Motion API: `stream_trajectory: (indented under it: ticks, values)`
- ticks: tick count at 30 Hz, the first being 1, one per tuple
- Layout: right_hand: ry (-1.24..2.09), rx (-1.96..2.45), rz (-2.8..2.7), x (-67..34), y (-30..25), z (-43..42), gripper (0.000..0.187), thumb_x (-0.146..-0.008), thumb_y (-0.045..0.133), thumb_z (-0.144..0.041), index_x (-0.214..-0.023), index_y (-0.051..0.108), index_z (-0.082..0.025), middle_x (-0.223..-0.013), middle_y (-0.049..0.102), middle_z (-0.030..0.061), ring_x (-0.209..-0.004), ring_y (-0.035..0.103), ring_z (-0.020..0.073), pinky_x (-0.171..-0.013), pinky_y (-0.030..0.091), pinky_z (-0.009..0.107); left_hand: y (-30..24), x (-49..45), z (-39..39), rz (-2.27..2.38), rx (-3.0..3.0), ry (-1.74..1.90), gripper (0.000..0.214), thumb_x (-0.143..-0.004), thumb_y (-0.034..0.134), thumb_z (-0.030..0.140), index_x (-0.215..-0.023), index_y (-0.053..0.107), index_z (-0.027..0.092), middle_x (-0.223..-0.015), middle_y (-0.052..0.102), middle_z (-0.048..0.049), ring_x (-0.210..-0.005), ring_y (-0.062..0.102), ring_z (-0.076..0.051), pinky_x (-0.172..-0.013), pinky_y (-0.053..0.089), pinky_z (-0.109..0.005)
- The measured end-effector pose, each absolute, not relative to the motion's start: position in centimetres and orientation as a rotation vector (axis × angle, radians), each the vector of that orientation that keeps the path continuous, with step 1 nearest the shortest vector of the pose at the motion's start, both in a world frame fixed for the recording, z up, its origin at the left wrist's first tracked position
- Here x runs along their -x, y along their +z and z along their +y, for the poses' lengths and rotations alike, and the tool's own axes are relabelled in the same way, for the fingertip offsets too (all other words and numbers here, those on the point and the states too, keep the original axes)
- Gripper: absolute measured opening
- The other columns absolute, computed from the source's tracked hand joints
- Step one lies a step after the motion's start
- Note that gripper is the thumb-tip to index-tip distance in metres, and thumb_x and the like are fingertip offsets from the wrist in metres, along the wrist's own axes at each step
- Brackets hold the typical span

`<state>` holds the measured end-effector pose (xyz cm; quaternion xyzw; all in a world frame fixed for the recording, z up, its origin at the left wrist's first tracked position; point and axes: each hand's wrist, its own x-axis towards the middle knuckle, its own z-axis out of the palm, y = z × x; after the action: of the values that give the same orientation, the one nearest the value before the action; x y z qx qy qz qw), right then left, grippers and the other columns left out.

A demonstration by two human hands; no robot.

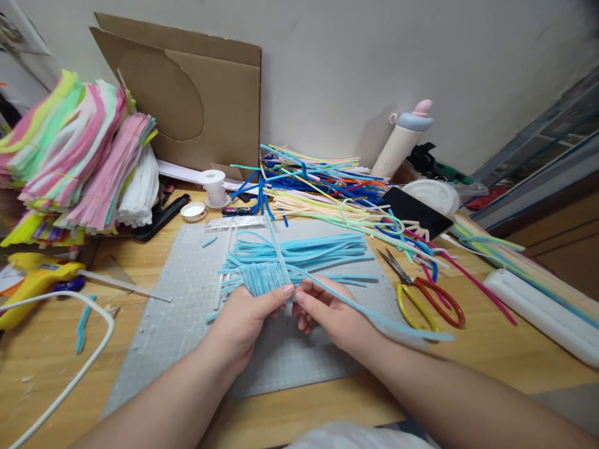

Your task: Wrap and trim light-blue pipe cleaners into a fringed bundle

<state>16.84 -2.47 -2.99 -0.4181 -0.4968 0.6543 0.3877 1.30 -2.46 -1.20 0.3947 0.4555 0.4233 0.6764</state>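
Observation:
My left hand [253,315] is closed on a flat piece tightly wound with light blue pipe cleaner [264,277], its thumb along the near right edge. One strand sticks up from the piece toward the back. Another loose pipe cleaner [397,323] runs from the piece across my right hand [327,305] and trails off to the right. The fingers of my right hand are pinched together by the piece's right edge, at this strand; the fingertips partly hide the grip. Behind the piece, more light blue pipe cleaners [309,248] lie in a loose bundle on a grey cutting mat [154,349].
Scissors [421,296] with red and yellow handles lie right of the mat. A yellow glue gun [42,284] and white cable [100,349] are at left, below bundled pipe cleaners [70,149]. Mixed pipe cleaners [318,181], a phone [414,212] and bottle [400,143] stand behind.

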Motion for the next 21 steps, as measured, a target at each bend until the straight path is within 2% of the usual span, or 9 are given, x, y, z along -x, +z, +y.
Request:
stream_trajectory:
  ticks: [5,11,16,21]
  values:
    - [1.448,0.994,-1.338,-17.3,-2.6,-2.4,0.023,-0.079,0.064,-0.033,-0.096,0.055,-0.021,-0.079,0.056,-0.0009,-0.066,0.053,0.0094,-0.057,0.044,0.021,-1.0,-1.2,-2.5,0.975,-0.833,0.878,0.013,-0.073,0.07,0.028,-0.079,0.068,0.017,-0.077,0.063,-0.0014,-0.065,0.049,-0.012,-0.062,0.039,-0.024]
    - [1.424,1.054,-1.227,-17.3,-2.1,-2.1,0.022,-0.076,0.065,-0.036,-0.087,0.057,-0.019,-0.068,0.057,-0.002,-0.055,0.05,0.0088,-0.051,0.042,0.021,-1.1,-1.4,-2.7,0.96,-0.893,0.813,0.016,-0.073,0.069,0.028,-0.086,0.067,0.019,-0.081,0.064,-0.0013,-0.069,0.052,-0.013,-0.062,0.039,-0.024]
    - [1.426,1.093,-1.225,-17.4,-2.2,-2.0,0.02,-0.075,0.067,-0.033,-0.086,0.058,-0.019,-0.066,0.057,-0.0029,-0.053,0.049,0.0079,-0.049,0.041,0.02,-1.2,-1.5,-2.9,1.001,-0.927,0.781,0.017,-0.069,0.072,0.03,-0.08,0.067,0.018,-0.072,0.064,0.0001,-0.064,0.052,-0.013,-0.059,0.038,-0.024]
    - [1.436,1.183,-1.218,-17.5,-1.9,-2.0,0.022,-0.074,0.065,-0.039,-0.08,0.059,-0.019,-0.057,0.056,-0.0032,-0.049,0.049,0.0101,-0.047,0.04,0.022,-0.8,-1.7,-2.9,0.947,-0.977,0.745,0.031,-0.069,0.073,0.032,-0.097,0.068,0.019,-0.091,0.07,-0.0039,-0.084,0.06,-0.02,-0.073,0.043,-0.029]
